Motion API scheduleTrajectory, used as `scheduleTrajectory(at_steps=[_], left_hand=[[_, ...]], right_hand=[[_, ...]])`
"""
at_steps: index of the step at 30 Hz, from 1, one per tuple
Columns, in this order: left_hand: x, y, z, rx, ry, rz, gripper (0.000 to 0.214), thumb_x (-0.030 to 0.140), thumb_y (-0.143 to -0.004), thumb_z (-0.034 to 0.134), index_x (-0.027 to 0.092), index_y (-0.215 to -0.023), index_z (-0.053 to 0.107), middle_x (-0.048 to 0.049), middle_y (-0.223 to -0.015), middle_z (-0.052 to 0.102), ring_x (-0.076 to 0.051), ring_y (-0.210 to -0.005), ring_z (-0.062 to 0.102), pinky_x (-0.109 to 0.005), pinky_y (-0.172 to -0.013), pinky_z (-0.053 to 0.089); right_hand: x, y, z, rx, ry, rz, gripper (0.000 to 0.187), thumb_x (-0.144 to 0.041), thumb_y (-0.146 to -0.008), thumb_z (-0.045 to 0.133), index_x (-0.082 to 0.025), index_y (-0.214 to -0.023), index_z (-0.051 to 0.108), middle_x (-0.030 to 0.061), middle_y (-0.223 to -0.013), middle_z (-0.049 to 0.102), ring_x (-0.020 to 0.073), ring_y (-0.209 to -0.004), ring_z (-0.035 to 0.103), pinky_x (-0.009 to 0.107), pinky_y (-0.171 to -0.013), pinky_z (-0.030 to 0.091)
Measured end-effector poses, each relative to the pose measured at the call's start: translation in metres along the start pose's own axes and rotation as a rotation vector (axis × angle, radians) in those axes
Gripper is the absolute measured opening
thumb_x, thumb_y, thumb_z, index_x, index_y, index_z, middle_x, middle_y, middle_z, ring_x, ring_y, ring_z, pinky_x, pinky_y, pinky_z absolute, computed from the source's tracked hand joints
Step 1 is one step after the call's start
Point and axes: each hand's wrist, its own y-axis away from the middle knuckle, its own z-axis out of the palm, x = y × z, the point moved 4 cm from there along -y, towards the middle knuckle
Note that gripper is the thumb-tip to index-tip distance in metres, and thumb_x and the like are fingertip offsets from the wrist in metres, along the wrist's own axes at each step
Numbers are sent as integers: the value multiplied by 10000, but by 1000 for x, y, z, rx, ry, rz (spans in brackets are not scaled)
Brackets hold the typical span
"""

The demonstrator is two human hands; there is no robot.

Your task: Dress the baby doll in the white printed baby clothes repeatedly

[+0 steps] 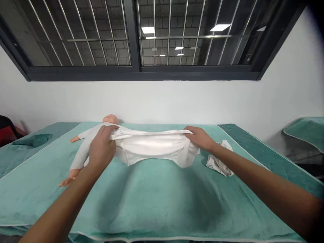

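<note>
A white diaper [154, 145] is stretched sideways between my two hands, above the green cloth. My left hand [102, 145] pinches its left end, and my right hand [199, 137] grips the right end of its upper edge. The lower part of the diaper hangs loose. Behind my left hand lies a baby doll [83, 150] in pale clothing, its body partly hidden by the hand and the diaper. Past my right forearm is a crumpled, folded white diaper [219, 165], partly covered by the arm.
A green cloth [162, 202] with a pale border covers the table. A dark window frame [141, 74] with metal bars behind its glass is set in the white wall. Something red and black [8, 130] stands at the far left, and more green cloth [307, 133] shows at the right.
</note>
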Motion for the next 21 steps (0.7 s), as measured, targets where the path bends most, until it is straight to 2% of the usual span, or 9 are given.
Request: scheduleTrajectory(at_steps=[4,6,8,10,12,14,16,18,21], left_hand=[[9,-17,-5,-89,-352,-36,426,119,-848,377,220,-1224,550,-124,-1156,590,-291,-863,640,-389,-677,479],[12,-28,9,-182,-474,-21,432,111,-861,352,196,-1246,529,-148,-1154,580,-280,-761,640,-385,-616,463],[11,-36,37,-269,-515,-1,413,105,-865,352,163,-1230,536,-171,-1153,576,-288,-772,643,-390,-619,468],[10,-34,72,-303,-513,-6,362,135,-883,374,141,-1191,564,-196,-1165,569,-320,-870,639,-419,-679,485],[11,-20,109,-265,-497,-7,360,141,-887,395,116,-1202,569,-225,-1216,551,-371,-1047,584,-480,-797,478],[21,4,148,-300,-386,129,420,92,-891,366,130,-1267,549,-206,-1354,497,-355,-1222,488,-492,-954,422],[30,29,185,-461,-198,224,462,38,-875,350,149,-1273,557,-148,-1404,492,-271,-1317,423,-404,-1067,358],[31,41,213,-569,-114,147,422,71,-899,344,177,-1226,590,-114,-1332,568,-226,-1235,512,-355,-1024,405],[22,32,238,-593,-155,-8,362,174,-939,330,142,-1151,622,-161,-1219,628,-301,-1151,567,-463,-968,433]], right_hand=[[-1,-19,-29,-243,170,19,212,-224,-777,459,-194,-826,663,32,-896,711,188,-802,627,242,-667,428],[6,-35,-27,-408,276,72,192,-213,-757,508,-189,-835,681,52,-938,720,198,-816,643,244,-660,441],[15,-48,-14,-462,384,140,203,-199,-750,548,-179,-888,695,84,-980,721,222,-856,654,265,-693,462],[19,-54,13,-384,478,189,278,-169,-782,535,-149,-1019,680,145,-1061,700,271,-959,641,335,-789,473],[17,-49,51,-261,526,181,402,-101,-845,433,-104,-1215,592,224,-1226,618,317,-1135,567,437,-921,422],[14,-37,96,-203,528,97,488,-61,-880,374,-141,-1346,498,194,-1383,516,277,-1290,449,428,-1048,321],[15,-27,138,-200,507,47,467,-83,-899,387,-189,-1335,517,133,-1380,534,223,-1275,462,355,-1070,304],[22,-24,167,-178,494,76,387,-163,-946,364,-151,-1275,567,151,-1343,559,232,-1247,484,356,-1059,322],[37,-33,187,-96,490,192,466,-337,-995,303,-74,-1292,549,214,-1366,524,303,-1291,435,456,-1087,283]])
